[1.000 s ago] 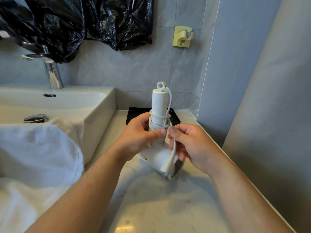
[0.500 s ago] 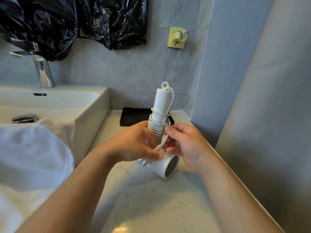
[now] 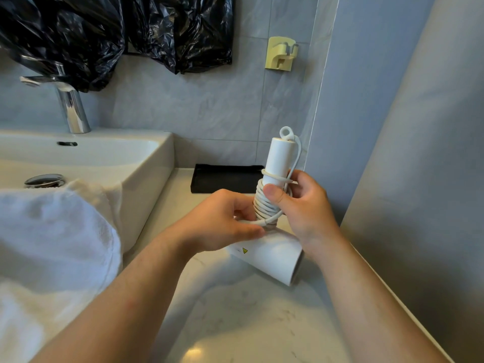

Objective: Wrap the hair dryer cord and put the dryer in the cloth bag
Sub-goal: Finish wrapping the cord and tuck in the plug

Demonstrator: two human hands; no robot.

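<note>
A white hair dryer (image 3: 272,255) is held above the marble counter, handle pointing up and barrel lying low toward the right. Its white cord (image 3: 265,205) is coiled many times around the lower handle. My right hand (image 3: 301,205) grips the handle over the coils, thumb pressed on them. My left hand (image 3: 222,224) pinches the cord's end where handle meets barrel; the plug is hidden under its fingers. White cloth (image 3: 52,244) lies bunched at the left over the sink's edge; I cannot tell whether it is the bag.
A white sink (image 3: 146,163) with a chrome tap (image 3: 70,106) stands at the left. A black tray (image 3: 222,178) sits at the counter's back. Black plastic bags (image 3: 104,32) hang on the tiled wall beside a yellow wall hook (image 3: 280,56). A wall runs along the right.
The dangling plug end has been drawn across to the left into my left hand. My right hand let go of the cord end and moved up onto the wrapped handle.
</note>
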